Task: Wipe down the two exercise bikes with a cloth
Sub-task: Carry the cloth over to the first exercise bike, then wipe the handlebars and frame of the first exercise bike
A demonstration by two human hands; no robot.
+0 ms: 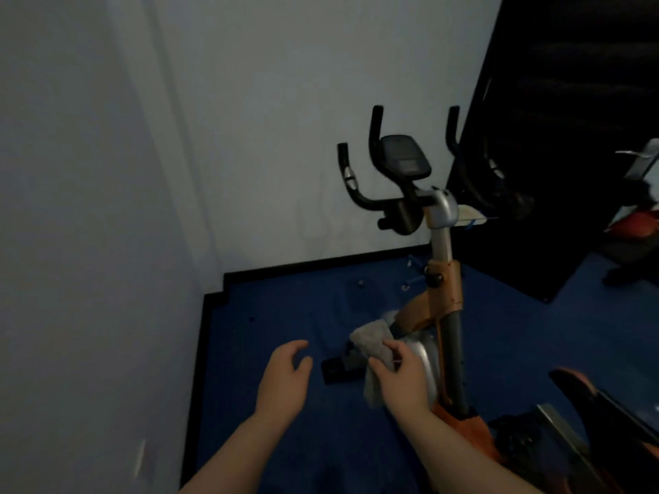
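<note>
An exercise bike (pixel 441 287) with an orange frame, silver post, black handlebars and a dark console (pixel 403 156) stands on the blue floor in front of me. My right hand (pixel 403 377) grips a grey cloth (pixel 374 345) and presses it against the bike's silver lower housing (pixel 424 358). My left hand (pixel 285 376) hovers just left of the cloth with its fingers apart and nothing in it. The bike's dark saddle (pixel 599 404) shows at the lower right. Part of another machine (pixel 638 222) is reflected in the mirror at the far right.
White walls close off the left and the back, meeting in a corner with black skirting. A black pedal (pixel 338 369) juts out left of the housing. A dark mirror panel (pixel 556 137) leans at the right. Small fittings lie on the blue floor (pixel 271 315) behind the bike.
</note>
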